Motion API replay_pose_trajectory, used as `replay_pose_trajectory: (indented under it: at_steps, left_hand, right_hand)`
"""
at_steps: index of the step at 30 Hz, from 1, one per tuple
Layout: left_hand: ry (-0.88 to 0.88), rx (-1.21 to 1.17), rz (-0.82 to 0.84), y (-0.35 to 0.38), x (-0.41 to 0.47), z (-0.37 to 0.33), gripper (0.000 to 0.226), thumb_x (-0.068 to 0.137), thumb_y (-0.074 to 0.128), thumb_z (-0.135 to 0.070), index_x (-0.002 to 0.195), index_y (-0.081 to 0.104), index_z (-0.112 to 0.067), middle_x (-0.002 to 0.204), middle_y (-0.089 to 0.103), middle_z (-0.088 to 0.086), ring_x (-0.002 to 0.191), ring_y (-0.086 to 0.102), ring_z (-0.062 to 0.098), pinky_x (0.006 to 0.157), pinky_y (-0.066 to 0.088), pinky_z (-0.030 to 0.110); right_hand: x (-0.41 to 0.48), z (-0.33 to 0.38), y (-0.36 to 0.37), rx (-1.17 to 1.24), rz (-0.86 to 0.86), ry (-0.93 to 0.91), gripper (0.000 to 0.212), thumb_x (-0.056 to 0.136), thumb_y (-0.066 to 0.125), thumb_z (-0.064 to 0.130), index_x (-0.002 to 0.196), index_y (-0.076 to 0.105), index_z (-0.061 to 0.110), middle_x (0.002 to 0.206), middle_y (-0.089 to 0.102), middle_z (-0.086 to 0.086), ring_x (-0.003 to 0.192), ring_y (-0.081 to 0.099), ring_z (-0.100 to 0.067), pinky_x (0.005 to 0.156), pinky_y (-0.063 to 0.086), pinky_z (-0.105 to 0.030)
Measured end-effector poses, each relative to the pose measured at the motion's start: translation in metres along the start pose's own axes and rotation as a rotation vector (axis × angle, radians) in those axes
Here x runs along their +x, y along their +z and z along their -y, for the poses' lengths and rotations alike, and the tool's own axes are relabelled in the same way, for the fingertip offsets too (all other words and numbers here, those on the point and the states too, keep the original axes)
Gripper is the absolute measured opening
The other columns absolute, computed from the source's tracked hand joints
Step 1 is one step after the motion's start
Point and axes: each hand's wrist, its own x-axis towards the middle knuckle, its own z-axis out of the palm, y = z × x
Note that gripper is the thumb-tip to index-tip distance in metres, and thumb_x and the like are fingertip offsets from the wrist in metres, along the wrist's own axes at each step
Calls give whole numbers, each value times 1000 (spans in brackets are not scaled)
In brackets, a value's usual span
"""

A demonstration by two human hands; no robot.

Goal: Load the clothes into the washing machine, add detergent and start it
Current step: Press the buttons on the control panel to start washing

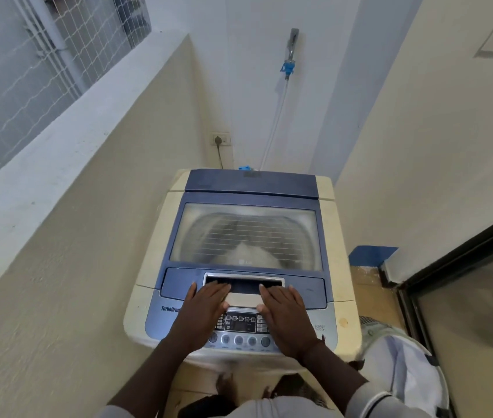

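Hands (pixel 207 300) flat, seemingly on lid handle (pixel 243 282).

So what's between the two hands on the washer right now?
In the head view, the left hand and right hand lie flat with the lid handle recess and the top of the control panel between them.

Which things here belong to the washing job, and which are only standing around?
For the job: washing machine, its lid handle, control panel, laundry basket, left hand, right hand.

Standing around: cardboard box, window netting.
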Motion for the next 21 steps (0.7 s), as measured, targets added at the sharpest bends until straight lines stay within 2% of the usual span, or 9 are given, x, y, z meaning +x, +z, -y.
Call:
replay_pose_trajectory:
  at_steps: [6, 10, 13, 17, 21]
  left_hand:
    - [-33, 45, 26, 0, -10, -9, 54, 99, 18, -48, 149, 20, -29, 157, 20, -13, 146, 4, 7, 117, -3, 36]
    - [-20, 66, 58, -1, -14, -9, 66, 91, 2, -58, 151, 12, -30, 157, 1, -16, 145, -8, 5, 120, 0, 40]
    - [-5, 77, 76, -3, -20, -8, 77, 84, -8, -62, 151, 6, -28, 155, -10, -15, 144, -14, 6, 119, 1, 39]
    - [14, 61, 80, -4, -30, -4, 84, 81, -9, -66, 152, 9, -23, 157, -9, -8, 143, -14, 9, 117, 3, 37]
    - [9, 32, 74, -7, -41, -1, 84, 82, -5, -65, 152, 12, -20, 160, -1, -4, 146, -7, 12, 118, 5, 37]
  right_hand:
    - [-5, -1, 2, 18, 46, -6, 70, 98, 1, 56, 151, 30, 21, 146, 43, 3, 138, 32, -14, 120, 7, -37]
    - [-7, 5, 0, -14, 56, 10, 63, 99, 16, 51, 152, 25, 18, 148, 39, 1, 141, 28, -15, 121, 6, -38]
    - [-10, 13, 1, -46, 72, 41, 65, 98, 19, 52, 154, 19, 17, 154, 33, -1, 145, 22, -17, 121, 5, -40]
    - [-10, 17, 3, -72, 81, 87, 68, 97, 17, 55, 154, 14, 18, 159, 24, -1, 148, 14, -18, 121, 4, -40]
    - [-24, 25, 2, -79, 49, 104, 67, 99, 21, 56, 155, 13, 19, 163, 14, 1, 150, 4, -16, 120, 1, -39]
